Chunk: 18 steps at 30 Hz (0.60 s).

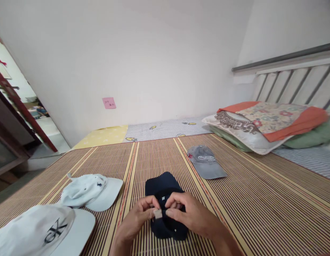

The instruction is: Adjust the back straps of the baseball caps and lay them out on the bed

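Fingers (150,200) of the left hand (135,218) are bent nearly closed, thumb and forefinger pinching the navy cap (165,184) by a small pale patch (158,214) on its band, at the lower centre of the frame; the right hand (195,213) faces it, thumb and forefinger curled a narrow gap apart at the same band, though I cannot tell whether they grip it; the navy cap lies on a striped mat (260,209), brim toward the top of the frame; 2 pale caps sit at the lower left, a white cap with "CK" lettering (34,227) and, just beyond it, a cap with a small dark emblem (83,190); right of centre lies a grey cap (207,163); a pillow (239,132) is at the right, and a pink note (109,103) is on the wall (159,53), left of centre
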### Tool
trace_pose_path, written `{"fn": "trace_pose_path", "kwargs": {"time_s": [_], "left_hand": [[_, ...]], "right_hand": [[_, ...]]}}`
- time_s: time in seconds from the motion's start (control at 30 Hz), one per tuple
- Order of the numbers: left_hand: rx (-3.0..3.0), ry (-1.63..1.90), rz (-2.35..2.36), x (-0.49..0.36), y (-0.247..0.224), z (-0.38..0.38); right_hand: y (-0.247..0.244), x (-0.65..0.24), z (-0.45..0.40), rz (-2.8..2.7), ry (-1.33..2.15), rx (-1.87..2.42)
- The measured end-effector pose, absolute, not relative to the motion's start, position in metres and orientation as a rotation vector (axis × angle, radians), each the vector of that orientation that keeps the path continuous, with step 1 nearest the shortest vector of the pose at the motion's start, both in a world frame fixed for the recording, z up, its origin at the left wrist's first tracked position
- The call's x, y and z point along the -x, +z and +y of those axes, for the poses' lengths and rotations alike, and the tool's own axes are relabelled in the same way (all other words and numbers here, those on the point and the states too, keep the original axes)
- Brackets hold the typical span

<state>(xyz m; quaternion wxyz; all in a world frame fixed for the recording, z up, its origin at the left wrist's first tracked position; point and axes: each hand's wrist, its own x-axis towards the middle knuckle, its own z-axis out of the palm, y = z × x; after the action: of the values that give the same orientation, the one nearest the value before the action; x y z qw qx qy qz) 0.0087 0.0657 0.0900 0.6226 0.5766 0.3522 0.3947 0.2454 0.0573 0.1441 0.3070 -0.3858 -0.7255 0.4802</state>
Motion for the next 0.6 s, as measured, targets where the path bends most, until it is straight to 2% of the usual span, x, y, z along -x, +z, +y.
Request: {"fn": "trace_pose_path", "kwargs": {"time_s": [0.6], "left_hand": [[-1.347, 0.835, 0.878, -0.018, 0.097, 0.065]], "right_hand": [[0.142, -0.242, 0.057, -1.950, 1.233, 0.979]]}}
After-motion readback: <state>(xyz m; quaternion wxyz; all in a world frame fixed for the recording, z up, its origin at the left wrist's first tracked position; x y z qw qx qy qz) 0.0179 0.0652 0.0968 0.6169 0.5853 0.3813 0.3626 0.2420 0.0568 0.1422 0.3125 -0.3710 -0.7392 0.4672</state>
